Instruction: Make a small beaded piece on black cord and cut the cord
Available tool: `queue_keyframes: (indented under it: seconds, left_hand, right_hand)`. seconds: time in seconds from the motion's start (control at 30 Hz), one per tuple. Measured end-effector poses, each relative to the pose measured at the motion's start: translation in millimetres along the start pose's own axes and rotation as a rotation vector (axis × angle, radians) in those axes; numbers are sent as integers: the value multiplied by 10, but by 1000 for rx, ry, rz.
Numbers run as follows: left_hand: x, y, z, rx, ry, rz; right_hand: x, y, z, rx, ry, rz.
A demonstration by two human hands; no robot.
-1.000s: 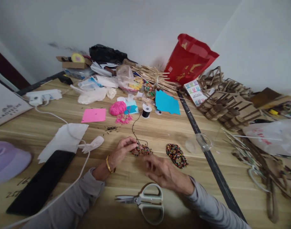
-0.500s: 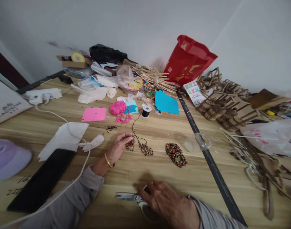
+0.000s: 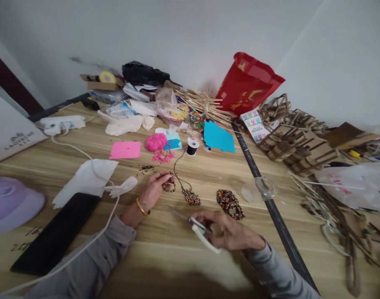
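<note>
My left hand [image 3: 153, 192] pinches a small loop of colourful beads, a beaded bracelet [image 3: 169, 186], just above the table. Scissors [image 3: 200, 231] with white handles are gripped in my right hand [image 3: 222, 228], lifted off the tabletop with the blades pointing left toward the bracelet. Between the hands lies a cluster of beads [image 3: 191, 197] strung on black cord. That cord runs up toward a spool of black cord [image 3: 192, 147]. To the right rests a heap of beaded bracelets [image 3: 230, 203].
Black cord snippets [image 3: 147, 167] lie beside a pink paper [image 3: 125, 150] and pink yarn [image 3: 156, 142]. A black phone-like slab [image 3: 54, 234] and a white cable [image 3: 110, 216] are at left. A clear round lid [image 3: 247, 192] sits at right, near woven baskets [image 3: 297, 143].
My right hand has raised the scissors from the table and moved them up, nearer the bracelet. My left hand keeps its pinch, and more of the bracelet shows.
</note>
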State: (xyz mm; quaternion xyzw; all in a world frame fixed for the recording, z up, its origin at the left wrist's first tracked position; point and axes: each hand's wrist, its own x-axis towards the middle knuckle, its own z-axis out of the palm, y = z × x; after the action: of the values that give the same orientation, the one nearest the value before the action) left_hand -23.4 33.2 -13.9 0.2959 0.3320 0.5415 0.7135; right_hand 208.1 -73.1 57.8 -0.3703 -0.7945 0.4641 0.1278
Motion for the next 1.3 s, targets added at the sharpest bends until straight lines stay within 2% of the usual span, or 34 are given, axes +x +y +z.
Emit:
queue_keyframes:
  seconds: [0.07, 0.13, 0.23, 0.37, 0.53, 0.73, 0.93, 1.3]
  left_hand:
    - [11, 3, -15, -40, 7, 8]
    - [25, 6, -32, -75, 7, 20]
    - [50, 9, -58, -131, 24, 38]
    - [71, 20, -81, -168, 44, 51]
    - [74, 35, -85, -174, 41, 80]
    - [98, -6, -137, -176, 62, 69]
    - [91, -27, -144, -149, 35, 57]
    - [84, 4, -128, -152, 30, 60]
  right_hand:
    - [103, 32, -57, 151, 71, -10]
    - [242, 64, -69, 173, 173, -46]
    - [472, 127, -48, -45, 343, -129]
    - [706, 219, -13, -380, 418, -162]
    - [828, 269, -30, -547, 519, -134]
    - [946, 257, -95, -629, 493, -76]
    - [1109, 268, -97, -709, 474, -69]
    - [1199, 114, -142, -752, 386, -16]
